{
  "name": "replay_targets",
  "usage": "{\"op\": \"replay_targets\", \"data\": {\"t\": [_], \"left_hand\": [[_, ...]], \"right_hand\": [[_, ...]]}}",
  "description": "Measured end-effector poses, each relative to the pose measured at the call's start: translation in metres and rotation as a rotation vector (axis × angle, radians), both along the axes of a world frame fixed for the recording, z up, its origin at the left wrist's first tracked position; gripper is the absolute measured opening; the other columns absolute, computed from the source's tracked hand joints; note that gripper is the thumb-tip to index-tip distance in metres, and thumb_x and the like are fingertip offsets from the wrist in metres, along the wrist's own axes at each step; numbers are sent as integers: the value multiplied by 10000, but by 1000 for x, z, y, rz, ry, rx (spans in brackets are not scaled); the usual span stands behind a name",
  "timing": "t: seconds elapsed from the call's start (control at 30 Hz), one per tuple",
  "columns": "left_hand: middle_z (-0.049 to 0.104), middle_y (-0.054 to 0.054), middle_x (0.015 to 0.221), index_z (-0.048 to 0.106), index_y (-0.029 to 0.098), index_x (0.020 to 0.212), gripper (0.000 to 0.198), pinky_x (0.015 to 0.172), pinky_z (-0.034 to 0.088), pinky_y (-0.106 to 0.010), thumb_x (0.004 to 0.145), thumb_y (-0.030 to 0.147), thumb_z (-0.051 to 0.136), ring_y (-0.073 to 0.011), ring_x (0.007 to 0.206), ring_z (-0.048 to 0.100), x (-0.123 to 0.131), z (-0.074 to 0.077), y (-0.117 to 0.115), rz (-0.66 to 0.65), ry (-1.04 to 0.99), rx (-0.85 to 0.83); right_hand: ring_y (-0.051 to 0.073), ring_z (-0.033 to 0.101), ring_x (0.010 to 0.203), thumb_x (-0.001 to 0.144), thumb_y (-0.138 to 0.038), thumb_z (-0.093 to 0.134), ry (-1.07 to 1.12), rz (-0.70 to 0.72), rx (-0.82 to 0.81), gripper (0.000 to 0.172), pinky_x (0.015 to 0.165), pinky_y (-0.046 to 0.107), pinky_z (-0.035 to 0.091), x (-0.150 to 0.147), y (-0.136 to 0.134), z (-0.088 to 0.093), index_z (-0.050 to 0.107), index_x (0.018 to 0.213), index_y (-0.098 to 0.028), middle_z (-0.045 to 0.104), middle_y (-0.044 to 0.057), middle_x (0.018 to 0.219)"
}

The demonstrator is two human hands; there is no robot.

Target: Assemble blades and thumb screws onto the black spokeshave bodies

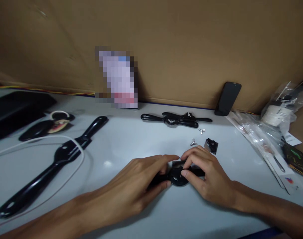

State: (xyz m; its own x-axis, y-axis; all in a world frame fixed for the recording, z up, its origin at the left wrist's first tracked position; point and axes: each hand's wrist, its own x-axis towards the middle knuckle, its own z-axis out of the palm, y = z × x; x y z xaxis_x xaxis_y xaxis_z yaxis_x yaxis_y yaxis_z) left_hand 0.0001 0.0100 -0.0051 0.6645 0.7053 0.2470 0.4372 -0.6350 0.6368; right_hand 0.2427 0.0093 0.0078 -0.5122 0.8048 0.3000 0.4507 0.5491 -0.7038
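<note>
A small black two-handled tool (177,177) lies on the white table (131,139) near the front. My left hand (139,186) is curled over its left handle and grips it. My right hand (203,174) covers its right handle, fingers pinched at the tool's middle. Just beyond my right hand lie a small black block (211,145) and two silver wing nuts (193,143) (202,130). Another black two-handled tool (176,119) rests further back.
A large black tool (54,159) and a white cable (42,139) lie at left, with a tape roll (59,116) and a dark case (14,109) behind. A phone (228,98) leans on the cardboard wall (166,39). Plastic bags and packets (273,129) crowd the right.
</note>
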Motion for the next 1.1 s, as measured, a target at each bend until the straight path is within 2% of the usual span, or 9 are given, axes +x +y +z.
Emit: {"op": "replay_targets", "data": {"t": [0.07, 0.17, 0.37, 0.5, 0.63, 0.83, 1.1], "left_hand": [[733, -16, 1034, 598, 248, 1342, 329, 722, 538, -277, 1026, 165, 561, -179, 842, 712, 0, 0, 0, -3, 5, 14], [737, -13, 1042, 650, 263, 1280, 287, 751, 554, -285, 1027, 151, 570, -185, 868, 724, 0, 1, -1, -13, 19, 13], [737, -24, 1009, 662, 244, 1302, 311, 725, 551, -279, 1017, 147, 586, -184, 830, 711, 1, 1, -1, -11, 29, 16], [730, -15, 985, 667, 234, 1252, 252, 698, 528, -265, 1025, 163, 584, -173, 809, 700, 0, -1, 0, -15, -9, 25], [717, -16, 958, 638, 231, 1344, 323, 692, 527, -273, 1030, 187, 574, -181, 785, 689, 0, 1, -1, 16, 32, 19], [738, -32, 1014, 694, 248, 1260, 273, 721, 543, -272, 1027, 164, 580, -184, 829, 715, 1, 4, -1, -18, 29, 12], [731, -17, 1024, 607, 244, 1298, 280, 703, 534, -276, 1038, 153, 557, -177, 822, 710, 0, 2, -3, -19, 21, 50]], "right_hand": [[224, 634, 921, 964, -143, 596, 7, -9, -18, 153, 844, 418, 483, 0, 1, -1, 548, 847, -230, 701, 44, 955], [222, 628, 897, 961, -156, 593, 8, -19, -41, 141, 823, 410, 485, 0, 2, -3, 550, 853, -236, 699, 38, 935], [217, 621, 889, 933, -136, 619, -14, -17, -63, 145, 835, 407, 478, 2, 2, -1, 550, 854, -237, 692, 25, 914], [215, 617, 891, 923, -124, 634, -55, -1, -44, 116, 811, 391, 480, 3, 1, 0, 596, 927, -233, 684, 24, 928], [233, 620, 956, 954, -123, 629, -107, 25, 5, 116, 852, 413, 502, 4, -2, -1, 641, 1018, -219, 691, 54, 1011], [235, 623, 937, 985, -130, 632, -122, 40, 42, 99, 845, 407, 507, 4, -1, -1, 654, 1022, -219, 705, 50, 980], [243, 621, 914, 1000, -148, 623, -130, 23, 109, 53, 805, 405, 512, 1, -6, -5, 651, 1007, -192, 684, 69, 967]]}}
